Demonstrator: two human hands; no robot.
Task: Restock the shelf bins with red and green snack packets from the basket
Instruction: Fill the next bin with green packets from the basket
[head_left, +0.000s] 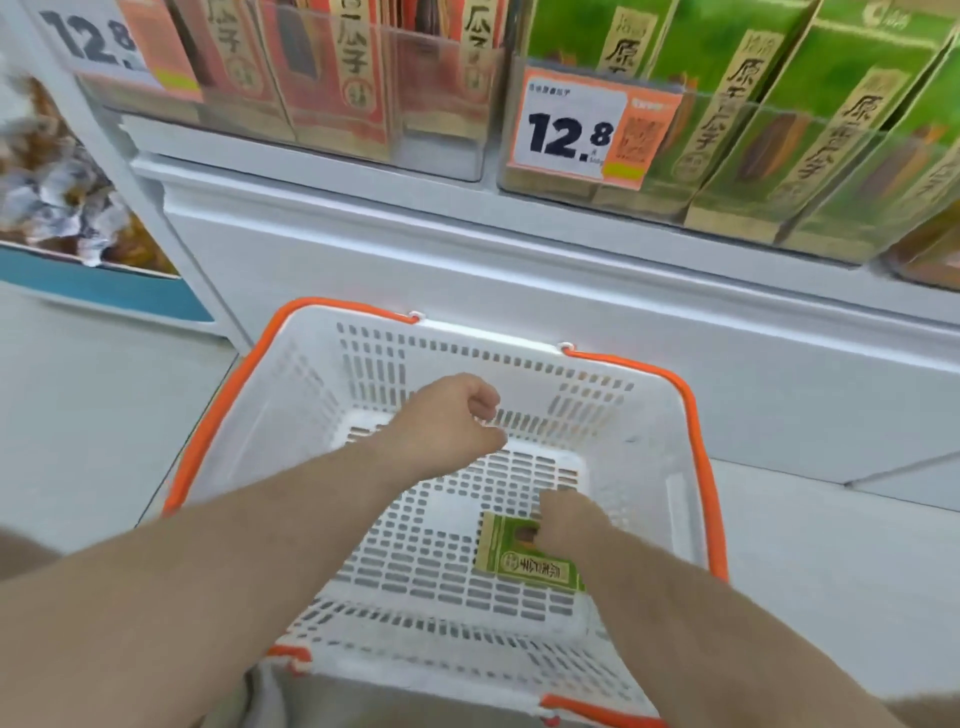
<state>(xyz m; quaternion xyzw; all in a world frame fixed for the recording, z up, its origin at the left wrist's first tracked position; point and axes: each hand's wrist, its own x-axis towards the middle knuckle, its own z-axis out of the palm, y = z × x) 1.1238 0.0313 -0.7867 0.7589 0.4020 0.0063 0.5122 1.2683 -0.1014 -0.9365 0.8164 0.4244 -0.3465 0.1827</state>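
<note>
Head camera showed me a white basket (649, 467) with orange handles on the floor below the shelf, and one green packet (524, 558) lay flat on its slotted bottom toward the right side. My right hand (566, 522) reached down onto that packet, its fingers touching the top edge, though I could not tell whether they had closed on it. My left hand (447, 421) hovered over the basket's middle with fingers curled and nothing in them, while red packets (332, 73) and green packets (779, 119) stood upright in the clear bins (441, 140) above.

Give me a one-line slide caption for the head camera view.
Right hand reaches the last green packet in the white basket; left hand hovers curled, empty.
</note>
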